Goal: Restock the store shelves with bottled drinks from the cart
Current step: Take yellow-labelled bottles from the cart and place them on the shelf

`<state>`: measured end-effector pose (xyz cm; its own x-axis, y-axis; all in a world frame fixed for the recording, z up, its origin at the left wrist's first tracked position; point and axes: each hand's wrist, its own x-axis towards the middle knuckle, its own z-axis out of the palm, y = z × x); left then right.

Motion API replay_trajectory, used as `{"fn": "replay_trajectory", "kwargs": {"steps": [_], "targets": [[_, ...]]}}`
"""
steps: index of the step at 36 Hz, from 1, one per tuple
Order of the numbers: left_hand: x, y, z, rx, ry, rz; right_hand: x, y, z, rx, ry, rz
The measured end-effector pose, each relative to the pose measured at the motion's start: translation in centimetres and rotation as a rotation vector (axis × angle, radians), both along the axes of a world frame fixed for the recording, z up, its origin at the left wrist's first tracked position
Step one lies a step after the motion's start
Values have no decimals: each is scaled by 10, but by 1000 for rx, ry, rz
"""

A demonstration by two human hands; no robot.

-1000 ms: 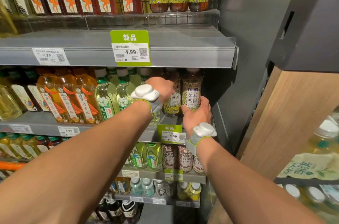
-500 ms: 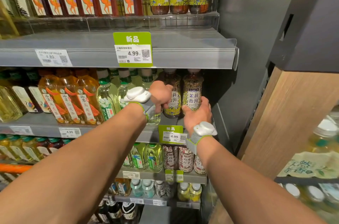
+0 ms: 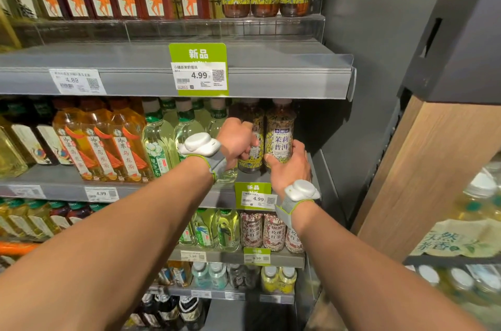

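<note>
left hand (image 3: 236, 141) grips left bottle (image 3: 253, 114), right hand (image 3: 292, 169) grips right bottle (image 3: 280, 127). a jerk could topple either off the shelf (image 3: 162, 192).

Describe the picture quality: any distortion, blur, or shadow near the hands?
Head view: the wide lens bows the shelf edge and enlarges the forearms. Head view: the right tea bottle, gripped by the right hand, has a sharp label; the left hand hides much of the left tea bottle. Head view: shadow lies right of them; the cart bottles are blurred.
</note>
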<state>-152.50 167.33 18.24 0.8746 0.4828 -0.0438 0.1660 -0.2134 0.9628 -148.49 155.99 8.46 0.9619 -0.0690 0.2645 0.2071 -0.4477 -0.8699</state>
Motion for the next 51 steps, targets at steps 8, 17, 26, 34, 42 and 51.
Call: {"fn": "replay_trajectory", "kwargs": {"steps": [8,17,26,34,42,51], "targets": [[4,-3,1,-69,8,32,-3,4,4,-48,-16,-53],[-5,-10,1,-46,-48,46,-13,0,7,-59,13,-26],[-24,-4,-15,70,-118,-4,-45,11,20,15,-169,-160],[-78,19,-18,94,-182,-33,-84,31,23,109,-217,-21],[-173,94,-31,261,-47,105,-169,95,19,102,-173,162],[-339,196,-62,395,145,389,-297,202,-1,50,-120,456]]}}
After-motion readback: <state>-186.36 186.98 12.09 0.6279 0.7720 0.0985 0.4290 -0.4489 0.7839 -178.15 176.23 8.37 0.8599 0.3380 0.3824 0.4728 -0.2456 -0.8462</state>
